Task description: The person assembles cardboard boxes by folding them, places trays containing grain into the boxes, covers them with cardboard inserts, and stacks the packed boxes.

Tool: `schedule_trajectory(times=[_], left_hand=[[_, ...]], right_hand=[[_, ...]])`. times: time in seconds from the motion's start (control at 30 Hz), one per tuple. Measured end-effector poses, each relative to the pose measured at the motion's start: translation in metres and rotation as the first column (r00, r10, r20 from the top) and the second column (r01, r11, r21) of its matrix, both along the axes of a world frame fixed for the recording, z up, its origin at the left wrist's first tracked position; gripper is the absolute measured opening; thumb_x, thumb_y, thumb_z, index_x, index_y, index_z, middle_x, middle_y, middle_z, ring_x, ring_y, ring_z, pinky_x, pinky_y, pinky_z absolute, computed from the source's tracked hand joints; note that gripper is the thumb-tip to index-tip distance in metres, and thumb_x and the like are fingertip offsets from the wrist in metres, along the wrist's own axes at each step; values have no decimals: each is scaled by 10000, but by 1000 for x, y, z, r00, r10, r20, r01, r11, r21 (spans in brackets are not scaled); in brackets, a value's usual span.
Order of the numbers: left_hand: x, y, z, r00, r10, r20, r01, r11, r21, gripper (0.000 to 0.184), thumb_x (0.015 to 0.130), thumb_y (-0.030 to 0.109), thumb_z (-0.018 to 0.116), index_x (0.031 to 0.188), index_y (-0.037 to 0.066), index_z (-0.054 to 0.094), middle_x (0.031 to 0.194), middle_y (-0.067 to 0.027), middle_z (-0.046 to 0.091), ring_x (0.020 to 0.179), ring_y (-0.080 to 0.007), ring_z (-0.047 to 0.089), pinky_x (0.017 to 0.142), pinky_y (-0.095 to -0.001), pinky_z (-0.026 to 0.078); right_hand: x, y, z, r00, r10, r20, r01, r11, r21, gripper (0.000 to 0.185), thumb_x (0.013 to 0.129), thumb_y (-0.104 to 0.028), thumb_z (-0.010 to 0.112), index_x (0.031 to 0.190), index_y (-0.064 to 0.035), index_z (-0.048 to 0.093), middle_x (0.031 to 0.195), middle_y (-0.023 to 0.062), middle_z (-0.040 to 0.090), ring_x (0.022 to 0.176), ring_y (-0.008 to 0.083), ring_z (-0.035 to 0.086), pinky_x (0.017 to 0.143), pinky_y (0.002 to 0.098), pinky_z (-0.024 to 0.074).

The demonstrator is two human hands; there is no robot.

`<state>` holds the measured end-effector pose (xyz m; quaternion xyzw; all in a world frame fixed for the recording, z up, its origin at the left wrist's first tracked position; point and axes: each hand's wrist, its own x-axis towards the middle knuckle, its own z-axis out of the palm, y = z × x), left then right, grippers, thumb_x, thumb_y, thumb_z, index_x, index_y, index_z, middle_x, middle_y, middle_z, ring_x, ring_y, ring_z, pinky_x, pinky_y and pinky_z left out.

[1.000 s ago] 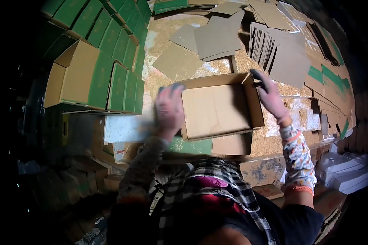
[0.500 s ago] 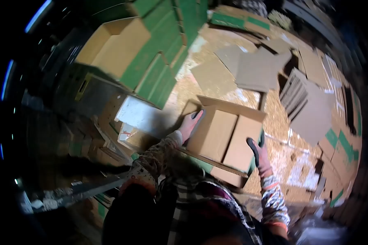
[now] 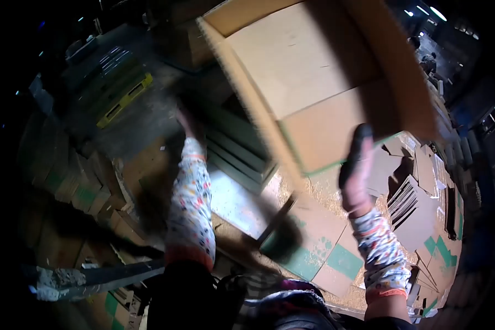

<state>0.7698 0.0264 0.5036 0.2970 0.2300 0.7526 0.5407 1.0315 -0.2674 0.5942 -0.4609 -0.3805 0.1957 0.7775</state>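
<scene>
A large open cardboard box is raised high in front of me, tilted, with its light inner bottom facing me. My right hand, in a pink glove with dark fingertips, is at the box's lower right edge, its fingers pointing up; the exact contact is hard to make out. My left hand reaches forward to the left of the box, dark and blurred, near the shaded green boxes. What its fingers do is hidden in shadow. Beneath the raised box lies a flat green and brown cardboard piece on the table.
Grey cardboard sheets lie on the right of the worktable. A yellow-edged pallet is on the floor at the upper left. A metal bar crosses the lower left, near stacked cardboard. A person is far off at the upper right.
The box has gone from the table up into the air and tilted. My left hand has left its near side and reached out leftward. The view has swung left.
</scene>
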Motion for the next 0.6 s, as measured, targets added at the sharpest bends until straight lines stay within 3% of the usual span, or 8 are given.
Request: schedule_trajectory(times=[0.07,0.1,0.17,0.23,0.37,0.43,0.5,0.6], left_hand=[[7,7,-11,996,87,29,-89,995,38,417,996,346,338,1161,33,558,1086,-59,596,960,-154,521,867,-287,396],[7,3,-15,985,118,-127,-108,991,81,397,996,335,343,1122,36,571,1044,-51,603,917,-153,526,834,-287,408],[0,10,-30,912,192,-363,-138,976,169,368,995,313,352,1045,42,596,960,-36,618,831,-150,535,768,-288,431],[-2,4,-26,909,207,-361,-174,977,122,379,997,319,348,1070,28,580,999,-54,607,867,-161,536,796,-297,433],[-2,-21,-20,952,161,-261,-161,987,24,408,1000,330,342,1121,-1,548,1076,-88,586,938,-183,536,852,-316,439],[-1,-33,-12,978,104,-180,-111,993,-27,426,1002,335,339,1147,-16,532,1115,-106,575,974,-194,536,881,-325,441],[8,-36,1,990,74,-120,-81,995,-53,445,1003,341,336,1172,-30,515,1153,-123,564,1010,-205,537,909,-334,444],[17,-48,19,967,137,-215,-159,983,-90,493,1010,324,323,1297,-64,423,1335,-174,458,1164,-239,490,1007,-350,388]], right_hand=[[-18,25,-35,913,-296,281,359,910,-207,867,915,-409,543,1456,13,12,1482,135,233,1341,217,263,1127,321,125],[-6,18,-44,998,41,-47,-47,987,-154,843,913,-395,554,1453,15,53,1463,140,245,1331,218,263,1125,325,137],[11,20,-55,990,45,-130,-56,995,-81,673,921,-376,548,1390,17,266,1369,120,391,1266,203,373,1077,319,256],[16,-4,-65,994,102,44,-92,977,-193,501,943,-334,520,1298,4,412,1260,89,505,1174,168,473,1012,318,363],[3,6,-28,985,145,93,-129,979,-160,571,950,-348,504,1357,0,305,1301,122,469,1171,204,478,997,320,379],[4,36,9,932,359,55,-315,875,-367,687,941,-382,512,1412,14,207,1330,152,444,1182,233,471,1011,326,364],[7,90,12,916,359,179,-170,750,-639,874,868,-575,513,1419,18,183,1346,212,407,1208,275,435,1018,352,345],[5,124,25,851,522,-59,-415,599,-685,819,891,-569,465,1452,-59,153,1391,224,323,1185,290,454,1005,363,364]])
